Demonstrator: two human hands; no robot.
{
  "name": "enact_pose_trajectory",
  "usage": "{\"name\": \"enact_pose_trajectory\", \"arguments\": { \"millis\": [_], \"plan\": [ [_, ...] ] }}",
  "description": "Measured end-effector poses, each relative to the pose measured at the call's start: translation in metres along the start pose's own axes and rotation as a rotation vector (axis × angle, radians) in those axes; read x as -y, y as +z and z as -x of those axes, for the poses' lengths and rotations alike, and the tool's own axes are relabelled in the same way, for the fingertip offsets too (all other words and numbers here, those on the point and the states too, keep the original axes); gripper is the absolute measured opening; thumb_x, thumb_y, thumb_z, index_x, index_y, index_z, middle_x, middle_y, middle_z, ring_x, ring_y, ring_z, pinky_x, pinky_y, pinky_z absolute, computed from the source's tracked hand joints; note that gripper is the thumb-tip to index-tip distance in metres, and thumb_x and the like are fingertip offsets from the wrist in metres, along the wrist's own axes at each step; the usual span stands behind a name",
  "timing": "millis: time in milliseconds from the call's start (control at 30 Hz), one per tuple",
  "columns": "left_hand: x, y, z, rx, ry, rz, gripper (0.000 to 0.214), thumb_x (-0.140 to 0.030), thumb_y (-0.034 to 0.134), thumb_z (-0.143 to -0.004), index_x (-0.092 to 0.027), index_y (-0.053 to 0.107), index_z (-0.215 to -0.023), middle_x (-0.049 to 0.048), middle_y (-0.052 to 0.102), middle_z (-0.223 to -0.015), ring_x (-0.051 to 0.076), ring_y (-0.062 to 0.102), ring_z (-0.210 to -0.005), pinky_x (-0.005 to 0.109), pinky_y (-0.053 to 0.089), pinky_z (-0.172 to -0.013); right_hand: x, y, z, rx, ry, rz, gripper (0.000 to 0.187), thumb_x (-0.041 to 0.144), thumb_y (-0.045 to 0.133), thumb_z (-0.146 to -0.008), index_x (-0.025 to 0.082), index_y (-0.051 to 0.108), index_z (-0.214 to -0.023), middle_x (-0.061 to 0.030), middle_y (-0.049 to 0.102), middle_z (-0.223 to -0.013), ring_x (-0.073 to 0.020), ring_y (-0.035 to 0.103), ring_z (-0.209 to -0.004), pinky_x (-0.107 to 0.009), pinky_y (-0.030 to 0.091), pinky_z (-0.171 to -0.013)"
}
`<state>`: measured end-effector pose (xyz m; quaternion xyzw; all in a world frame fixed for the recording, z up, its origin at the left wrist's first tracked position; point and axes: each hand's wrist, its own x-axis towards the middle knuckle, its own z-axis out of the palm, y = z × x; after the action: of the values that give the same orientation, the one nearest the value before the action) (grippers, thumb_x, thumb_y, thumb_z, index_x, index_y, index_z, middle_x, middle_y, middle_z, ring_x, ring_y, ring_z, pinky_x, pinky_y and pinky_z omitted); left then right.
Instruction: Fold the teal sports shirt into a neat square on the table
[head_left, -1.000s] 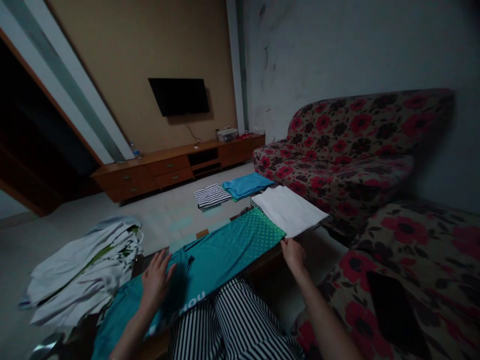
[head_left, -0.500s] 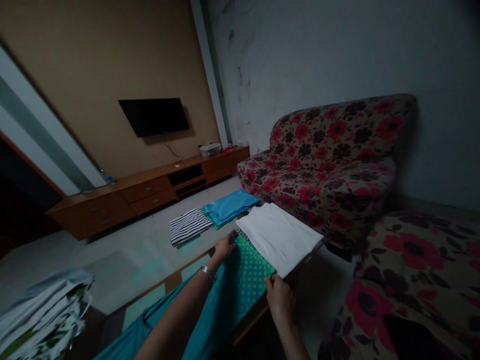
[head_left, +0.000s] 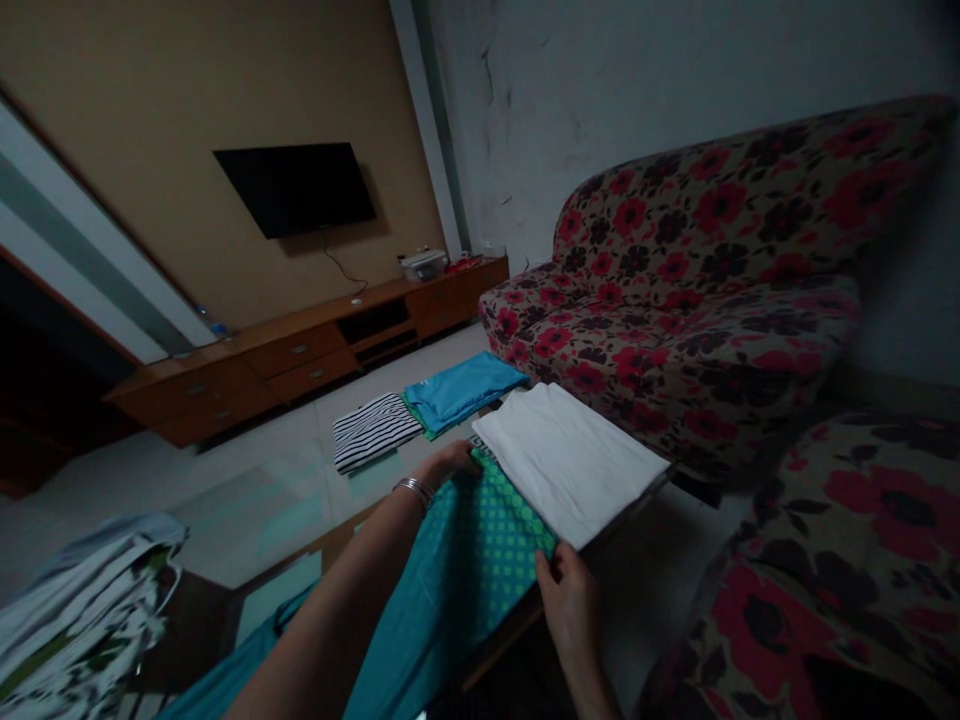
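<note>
Lying across the lower centre, the teal cloth garment with a green-dotted end (head_left: 487, 540) is pinched at both corners of that end: the left hand (head_left: 454, 458) grips the far corner, the right hand (head_left: 570, 592) the near one. Even tension between the pinches should keep the edge straight. The folded white cloth garment (head_left: 574, 460) crowds it at right; the tabletop (head_left: 277, 597) edge runs close at bottom centre, with more room toward middle left.
</note>
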<state>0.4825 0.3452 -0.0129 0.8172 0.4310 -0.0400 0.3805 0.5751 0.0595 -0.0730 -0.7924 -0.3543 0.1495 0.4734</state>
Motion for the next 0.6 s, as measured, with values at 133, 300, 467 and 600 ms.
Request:
{"name": "enact_pose_trajectory", "arguments": {
  "millis": [133,300,467,600],
  "plan": [
    [-0.008,-0.006,0.005,0.065,0.06,0.08,0.021,-0.029,0.069,-0.058,-0.014,0.059,-0.067,-0.0051,0.053,-0.058,0.011,0.049,-0.058,0.022,0.042,-0.056,-0.012,0.0,-0.004,-0.061,0.064,-0.435,0.033,0.046,0.056,-0.077,0.015,0.06,-0.089,-0.001,0.061,-0.063,-0.0151,0.058,-0.057,-0.024,0.045,-0.055],
    [-0.021,-0.006,0.002,0.093,0.106,0.097,0.022,-0.032,0.067,-0.059,-0.014,0.058,-0.066,-0.0053,0.049,-0.054,0.009,0.042,-0.052,0.021,0.036,-0.051,-0.01,-0.001,-0.02,-0.06,0.134,-0.599,0.052,0.045,0.062,-0.072,0.012,0.058,-0.112,-0.0014,0.063,-0.068,-0.0148,0.061,-0.064,-0.024,0.049,-0.059],
    [-0.037,-0.015,-0.005,0.053,0.124,0.037,0.019,-0.026,0.072,-0.061,-0.013,0.061,-0.068,-0.005,0.05,-0.054,0.008,0.042,-0.051,0.022,0.037,-0.051,-0.02,-0.013,-0.033,-0.039,0.086,-0.603,0.041,0.042,0.06,-0.072,0.013,0.065,-0.099,-0.0088,0.069,-0.086,-0.0174,0.064,-0.074,-0.028,0.051,-0.067],
    [-0.057,-0.022,-0.002,0.036,0.172,0.017,0.021,-0.031,0.065,-0.079,-0.012,0.063,-0.087,0.0004,0.061,-0.077,0.011,0.054,-0.065,0.025,0.047,-0.061,-0.019,-0.037,-0.036,-0.017,0.098,-0.528,0.038,0.04,0.059,-0.073,0.012,0.067,-0.096,-0.0077,0.068,-0.08,-0.016,0.06,-0.066,-0.026,0.048,-0.06]
  ]
}}
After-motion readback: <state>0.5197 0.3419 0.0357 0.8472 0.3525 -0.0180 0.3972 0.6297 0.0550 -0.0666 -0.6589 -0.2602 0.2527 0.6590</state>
